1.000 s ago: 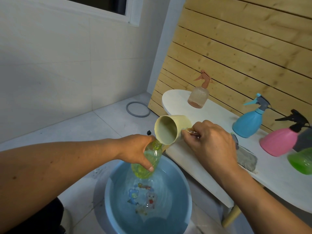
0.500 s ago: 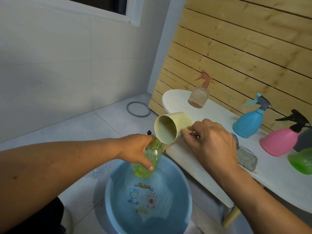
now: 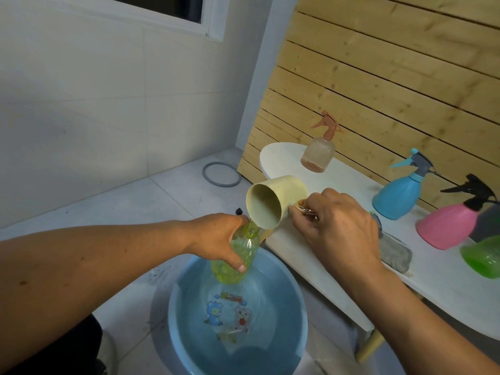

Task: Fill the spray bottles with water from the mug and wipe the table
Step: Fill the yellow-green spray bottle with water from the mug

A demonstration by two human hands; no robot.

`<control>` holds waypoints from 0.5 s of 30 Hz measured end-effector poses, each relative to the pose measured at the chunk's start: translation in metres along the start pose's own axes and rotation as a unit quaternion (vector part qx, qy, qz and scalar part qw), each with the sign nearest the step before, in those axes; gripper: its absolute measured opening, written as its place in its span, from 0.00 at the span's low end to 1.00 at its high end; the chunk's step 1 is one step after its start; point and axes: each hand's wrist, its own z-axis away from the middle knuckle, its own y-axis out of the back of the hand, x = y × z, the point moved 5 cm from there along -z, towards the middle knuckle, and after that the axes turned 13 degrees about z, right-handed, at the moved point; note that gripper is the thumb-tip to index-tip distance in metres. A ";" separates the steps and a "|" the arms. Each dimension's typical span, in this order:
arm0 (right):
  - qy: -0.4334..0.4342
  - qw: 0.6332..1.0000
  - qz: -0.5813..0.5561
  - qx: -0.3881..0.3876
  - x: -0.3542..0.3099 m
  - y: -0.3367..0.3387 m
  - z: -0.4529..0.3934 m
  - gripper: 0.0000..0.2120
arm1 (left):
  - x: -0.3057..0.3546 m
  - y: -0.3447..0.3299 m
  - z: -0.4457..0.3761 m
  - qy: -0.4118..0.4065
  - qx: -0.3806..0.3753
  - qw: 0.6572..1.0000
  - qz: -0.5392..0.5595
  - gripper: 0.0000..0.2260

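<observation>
**Water being poured into the yellow-green bottle**

Water is being tipped from the cream mug [image 3: 273,205] into the open neck of the yellow-green bottle [image 3: 238,255], which is held tilted just above the blue basin [image 3: 295,347]. The bottle is gripped round its shoulder by the left hand [image 3: 219,239], fingers and thumb curled about it. The mug is held by its handle in the right hand [image 3: 335,226], fingers closed on it, with the lip of the mug touching the bottle's mouth. How full the bottle is cannot be told, and its spray head is not seen.

Beside the basin stands the white worktop [image 3: 338,280]. On it, beyond the mug, a clear peach bottle [image 3: 318,155] is seen with only a little at its bottom. Further along from the basin stand a blue bottle [image 3: 397,197], a pink bottle [image 3: 446,228] and a green bottle [image 3: 484,257], all opaque or cut off, so their levels cannot be judged. A grey cloth [image 3: 395,253] lies on the worktop behind the right hand.

Filling is judged to be under way; wiping appears not yet begun.
</observation>
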 end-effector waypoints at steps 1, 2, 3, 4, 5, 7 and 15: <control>0.002 1.000 0.005 0.002 0.000 0.001 0.000 0.18 | 0.000 0.000 0.000 0.000 0.000 1.000 0.000 0.35; 0.003 1.000 0.009 0.005 -0.001 0.001 0.000 0.18 | 0.000 0.000 0.000 -0.001 0.001 1.000 0.000 0.35; 0.006 1.000 0.013 0.006 -0.001 0.002 0.000 0.17 | -0.001 0.001 0.000 -0.002 0.001 1.000 0.002 0.35; 0.009 1.000 0.016 0.007 -0.002 0.003 0.000 0.17 | -0.001 0.001 0.000 -0.002 0.002 1.000 0.006 0.35; 0.011 1.000 0.019 0.007 -0.002 0.004 0.000 0.17 | -0.001 0.001 0.000 -0.002 0.002 1.000 0.008 0.35; 0.015 1.000 0.026 0.006 -0.003 0.005 0.000 0.18 | -0.001 0.001 0.000 -0.003 0.001 1.000 0.008 0.34; 0.024 0.999 0.039 0.019 -0.006 0.012 0.000 0.18 | 0.000 0.001 0.000 0.002 0.006 1.000 0.014 0.31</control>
